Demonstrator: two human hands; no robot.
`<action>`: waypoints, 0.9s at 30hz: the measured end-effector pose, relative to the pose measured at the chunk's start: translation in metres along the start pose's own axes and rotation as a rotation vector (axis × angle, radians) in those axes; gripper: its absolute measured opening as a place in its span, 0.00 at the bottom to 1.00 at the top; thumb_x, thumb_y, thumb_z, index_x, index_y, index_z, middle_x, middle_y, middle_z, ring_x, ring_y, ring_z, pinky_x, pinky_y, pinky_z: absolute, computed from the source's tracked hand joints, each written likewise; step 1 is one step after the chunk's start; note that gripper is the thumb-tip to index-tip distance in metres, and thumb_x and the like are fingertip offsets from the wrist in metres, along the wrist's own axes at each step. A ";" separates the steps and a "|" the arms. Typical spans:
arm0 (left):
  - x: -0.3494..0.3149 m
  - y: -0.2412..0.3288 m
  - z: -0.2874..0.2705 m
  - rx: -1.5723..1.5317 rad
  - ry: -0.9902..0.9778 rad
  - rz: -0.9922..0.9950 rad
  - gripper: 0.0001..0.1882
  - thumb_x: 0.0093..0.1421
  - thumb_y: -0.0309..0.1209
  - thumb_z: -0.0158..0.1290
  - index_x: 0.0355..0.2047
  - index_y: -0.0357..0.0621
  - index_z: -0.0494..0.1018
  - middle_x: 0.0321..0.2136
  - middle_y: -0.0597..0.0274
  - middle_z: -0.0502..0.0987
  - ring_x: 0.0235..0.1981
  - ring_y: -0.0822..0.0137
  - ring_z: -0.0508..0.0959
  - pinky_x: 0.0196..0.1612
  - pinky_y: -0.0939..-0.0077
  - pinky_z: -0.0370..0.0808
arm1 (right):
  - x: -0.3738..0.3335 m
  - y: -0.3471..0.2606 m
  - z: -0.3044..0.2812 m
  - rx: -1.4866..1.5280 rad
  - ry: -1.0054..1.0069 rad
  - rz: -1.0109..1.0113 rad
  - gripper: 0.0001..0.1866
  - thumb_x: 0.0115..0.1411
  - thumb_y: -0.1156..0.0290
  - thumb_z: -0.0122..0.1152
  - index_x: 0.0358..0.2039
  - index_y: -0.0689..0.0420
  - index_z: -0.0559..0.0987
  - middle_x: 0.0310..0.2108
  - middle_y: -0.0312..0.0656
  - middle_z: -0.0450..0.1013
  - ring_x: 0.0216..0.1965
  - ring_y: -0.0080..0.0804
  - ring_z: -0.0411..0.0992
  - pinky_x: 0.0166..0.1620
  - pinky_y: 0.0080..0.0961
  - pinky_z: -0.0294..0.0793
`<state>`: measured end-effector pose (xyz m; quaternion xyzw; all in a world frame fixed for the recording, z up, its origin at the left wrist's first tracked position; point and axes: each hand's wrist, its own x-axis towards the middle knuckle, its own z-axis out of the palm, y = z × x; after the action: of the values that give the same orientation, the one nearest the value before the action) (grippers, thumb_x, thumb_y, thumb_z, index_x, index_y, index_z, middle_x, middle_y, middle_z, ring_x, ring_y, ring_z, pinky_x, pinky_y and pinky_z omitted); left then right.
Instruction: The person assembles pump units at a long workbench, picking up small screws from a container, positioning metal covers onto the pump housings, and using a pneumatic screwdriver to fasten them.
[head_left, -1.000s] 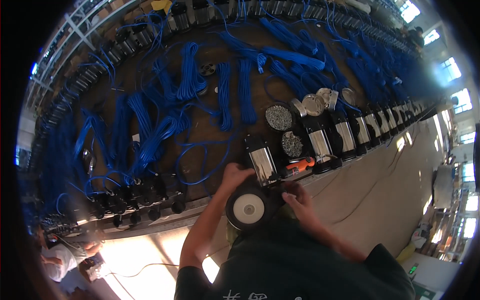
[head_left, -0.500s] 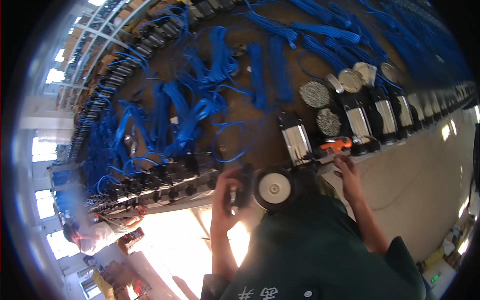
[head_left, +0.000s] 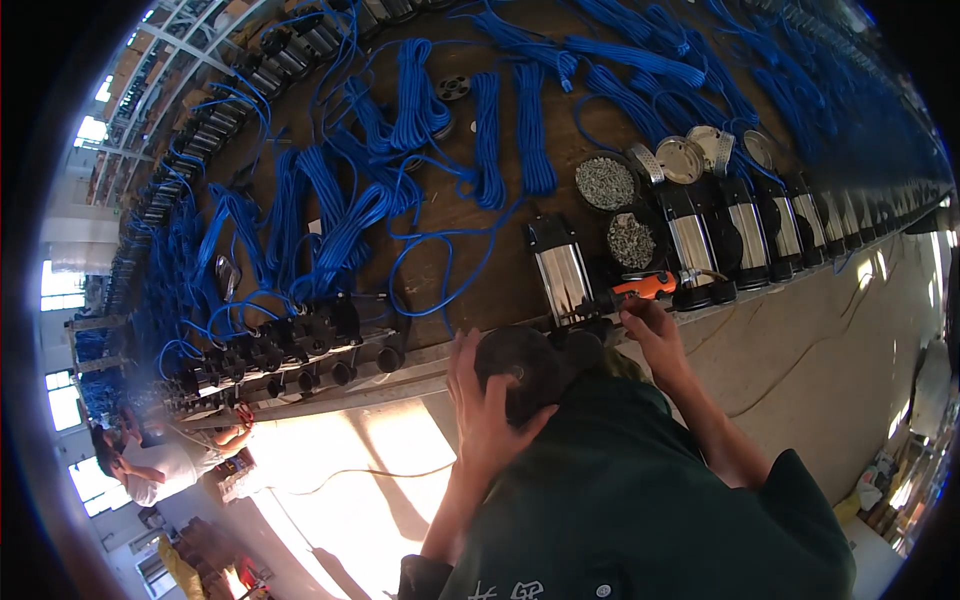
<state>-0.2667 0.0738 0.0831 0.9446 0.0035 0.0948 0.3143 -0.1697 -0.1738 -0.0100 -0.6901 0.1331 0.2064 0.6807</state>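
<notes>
My left hand [head_left: 485,405] is wrapped round a black round cover [head_left: 522,365], with the thumb and fingers on its edge. The cover sits at the table's near edge against my body, and whatever lies under it is hidden. My right hand [head_left: 655,340] is closed in a pinch just below an orange power tool [head_left: 648,287]. What its fingertips hold, if anything, I cannot make out. Behind that hand stands a silver-and-black cylindrical motor [head_left: 562,272]. Two round containers of small metal pieces, one farther [head_left: 605,183] and one nearer [head_left: 632,240], stand beside the motor.
Bundles of blue cable [head_left: 418,95] cover much of the brown table [head_left: 455,265]. More motors [head_left: 690,235] line its right edge, and black fittings [head_left: 300,345] its left. Round metal lids [head_left: 680,160] lie behind the containers. Another person [head_left: 160,465] works at the far left.
The black cover has moved right, over the white disc, which is now hidden. My left hand moved with it. My right hand's fingers have come together near the orange tool, and the view has shifted slightly.
</notes>
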 end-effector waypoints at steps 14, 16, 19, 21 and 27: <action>-0.003 -0.001 0.010 -0.039 0.097 -0.009 0.28 0.38 0.38 0.70 0.31 0.41 0.63 0.56 0.34 0.61 0.53 0.37 0.67 0.50 0.51 0.70 | -0.012 -0.006 0.019 -0.249 -0.123 -0.115 0.20 0.59 0.67 0.62 0.47 0.65 0.72 0.40 0.47 0.75 0.41 0.33 0.75 0.43 0.30 0.76; -0.003 -0.003 0.010 -0.047 0.096 0.000 0.28 0.38 0.38 0.71 0.31 0.41 0.63 0.56 0.33 0.61 0.53 0.37 0.67 0.50 0.51 0.70 | -0.013 -0.010 0.020 -0.253 -0.130 -0.088 0.20 0.59 0.67 0.62 0.48 0.66 0.72 0.41 0.48 0.75 0.41 0.34 0.75 0.43 0.30 0.76; -0.005 -0.005 0.013 -0.064 0.103 -0.006 0.29 0.38 0.38 0.71 0.31 0.41 0.63 0.57 0.33 0.61 0.54 0.36 0.66 0.51 0.51 0.70 | -0.015 -0.014 0.021 -0.247 -0.121 -0.092 0.20 0.59 0.67 0.62 0.48 0.65 0.72 0.41 0.47 0.76 0.39 0.33 0.76 0.42 0.29 0.77; -0.007 -0.006 0.016 -0.095 0.112 -0.024 0.29 0.39 0.38 0.71 0.31 0.41 0.63 0.57 0.33 0.60 0.54 0.35 0.66 0.51 0.51 0.69 | -0.015 -0.015 0.022 -0.250 -0.124 -0.100 0.19 0.59 0.68 0.61 0.47 0.64 0.73 0.41 0.46 0.76 0.40 0.32 0.76 0.42 0.28 0.77; -0.010 -0.010 0.026 -0.105 0.165 -0.002 0.31 0.42 0.45 0.69 0.34 0.41 0.62 0.58 0.33 0.58 0.56 0.32 0.63 0.52 0.45 0.70 | -0.015 -0.015 0.023 -0.246 -0.143 -0.115 0.15 0.60 0.69 0.60 0.45 0.63 0.75 0.42 0.44 0.75 0.42 0.31 0.75 0.42 0.27 0.77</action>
<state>-0.2711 0.0661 0.0553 0.9158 0.0255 0.1718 0.3620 -0.1785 -0.1518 0.0104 -0.7585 0.0182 0.2303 0.6094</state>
